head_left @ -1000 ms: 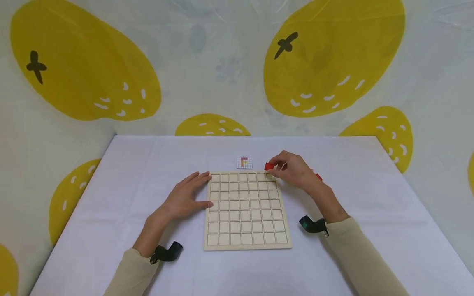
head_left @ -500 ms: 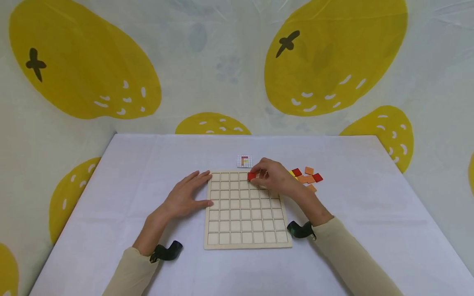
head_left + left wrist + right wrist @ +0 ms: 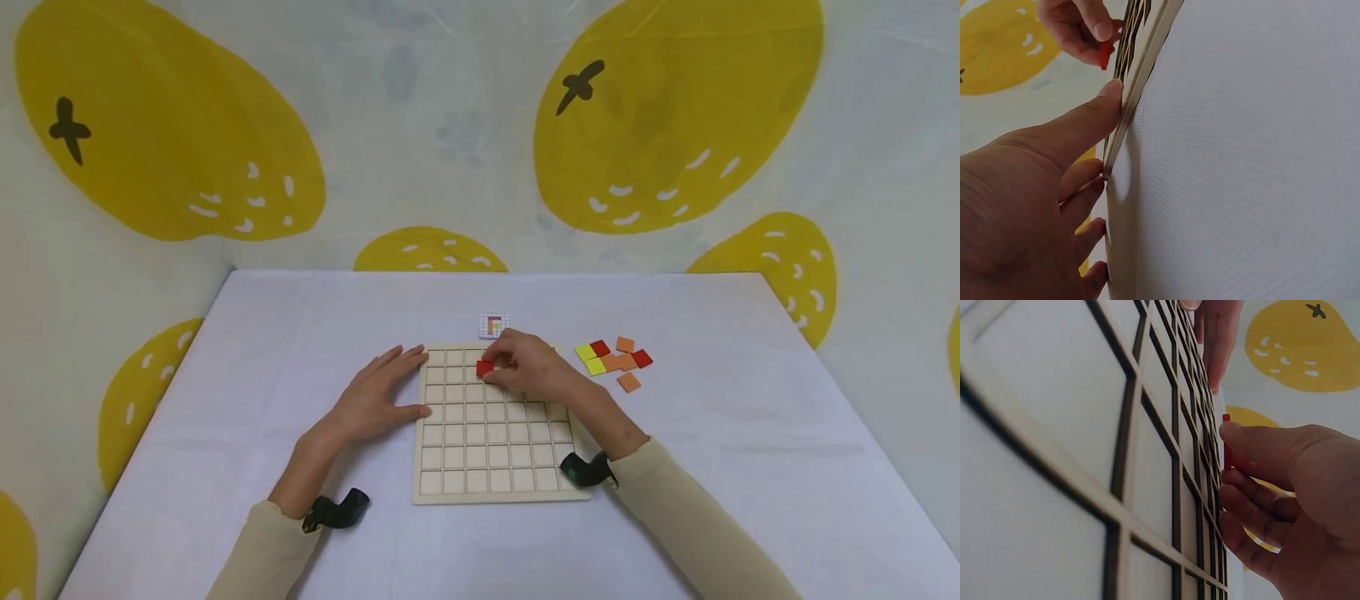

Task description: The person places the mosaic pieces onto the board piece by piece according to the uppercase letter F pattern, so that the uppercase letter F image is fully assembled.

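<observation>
Between thumb and fingers, my right hand (image 3: 532,367) pinches a red square tile (image 3: 485,368) over the upper middle of the wooden grid board (image 3: 480,458). In the right wrist view the tile (image 3: 1227,442) stands edge-on, close to the board's face. My left hand (image 3: 375,398) rests at the board's left edge, fingers spread, with thumb and fingertips touching the rim. The left wrist view shows that thumb (image 3: 1094,115) on the frame. All the board's cells that show are bare; some are hidden under the right hand.
A small pattern card (image 3: 493,325) lies just beyond the board. To the right is a loose group of tiles: yellow (image 3: 586,353), red (image 3: 642,358) and orange (image 3: 628,382). A white cloth covers the table (image 3: 750,433), backed by a printed curtain (image 3: 435,125).
My right hand has carried the red tile leftward from the board's upper right corner to its upper middle, uncovering the loose tiles. My left hand has stayed in place.
</observation>
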`<state>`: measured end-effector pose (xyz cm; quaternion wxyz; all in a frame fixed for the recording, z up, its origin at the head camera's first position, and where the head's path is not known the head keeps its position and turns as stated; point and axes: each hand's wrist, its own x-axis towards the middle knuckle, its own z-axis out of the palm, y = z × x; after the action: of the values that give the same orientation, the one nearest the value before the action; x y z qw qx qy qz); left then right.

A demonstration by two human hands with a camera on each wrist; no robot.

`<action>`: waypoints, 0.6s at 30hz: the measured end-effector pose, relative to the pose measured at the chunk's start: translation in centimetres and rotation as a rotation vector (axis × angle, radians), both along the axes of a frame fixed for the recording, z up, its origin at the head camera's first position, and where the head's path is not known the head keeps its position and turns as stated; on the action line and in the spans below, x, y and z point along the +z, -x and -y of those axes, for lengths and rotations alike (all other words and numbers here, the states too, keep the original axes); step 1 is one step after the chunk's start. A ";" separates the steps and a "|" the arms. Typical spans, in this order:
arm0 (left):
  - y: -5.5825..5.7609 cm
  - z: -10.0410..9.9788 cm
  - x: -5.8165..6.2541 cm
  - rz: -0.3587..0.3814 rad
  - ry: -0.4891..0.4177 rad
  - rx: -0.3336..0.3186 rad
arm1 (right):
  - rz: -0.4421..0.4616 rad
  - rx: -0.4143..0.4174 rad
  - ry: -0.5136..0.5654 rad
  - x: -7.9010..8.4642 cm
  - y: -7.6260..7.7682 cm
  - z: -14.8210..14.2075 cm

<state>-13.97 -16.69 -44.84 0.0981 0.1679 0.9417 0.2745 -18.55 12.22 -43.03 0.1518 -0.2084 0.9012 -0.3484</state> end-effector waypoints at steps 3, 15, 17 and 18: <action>0.0 -0.1 0.0 0.001 -0.002 0.001 | -0.010 -0.005 -0.011 -0.3 -0.1 0.4; -0.2 0.1 -0.4 -0.012 -0.042 -0.010 | -0.097 0.032 -0.118 -0.2 -0.4 1.7; -0.1 0.1 -0.4 -0.015 -0.045 -0.015 | -0.104 0.033 -0.124 -0.2 -0.3 1.8; 0.0 0.1 -0.3 -0.015 -0.045 -0.017 | -0.107 0.034 -0.126 -0.2 -0.3 1.8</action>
<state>-13.93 -16.79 -45.18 0.0896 0.1803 0.9345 0.2937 -18.28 10.44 -43.23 0.1224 -0.2319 0.9245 -0.2767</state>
